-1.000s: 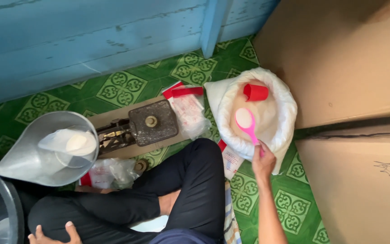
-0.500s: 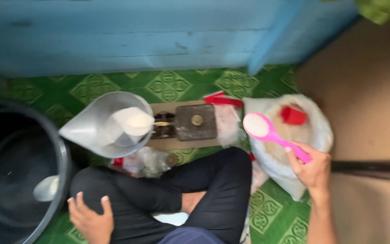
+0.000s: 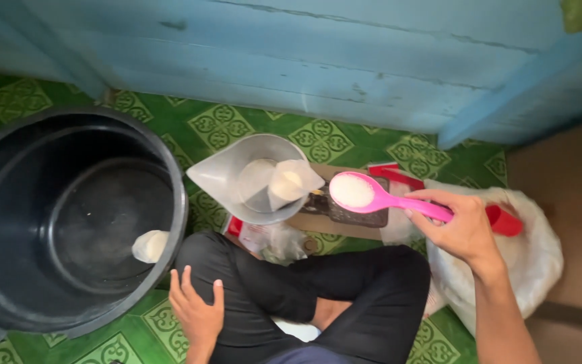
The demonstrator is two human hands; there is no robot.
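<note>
On the green patterned floor, against a blue plank wall, a person sits cross-legged in black trousers. The right hand has its fingers wrapped around the handle of a pink scoop, held level, its bowl heaped with white grains. The scoop's bowl hangs over the dark weighing scale, just beside the grey pan that sits on the scale's left end. In that pan rests a small clear bag, open at the top and partly filled with the same white stuff.

The left hand lies flat on the left knee, fingers spread and holding nothing.

To the left stands a large black bucket, its rim close to the knee and near the pan; one filled, knotted bag lies at its bottom. To the right, behind the right hand, a white sack slumps open with a red cup in its mouth. Crumpled plastic packets lie between the scale and the trousers.
</note>
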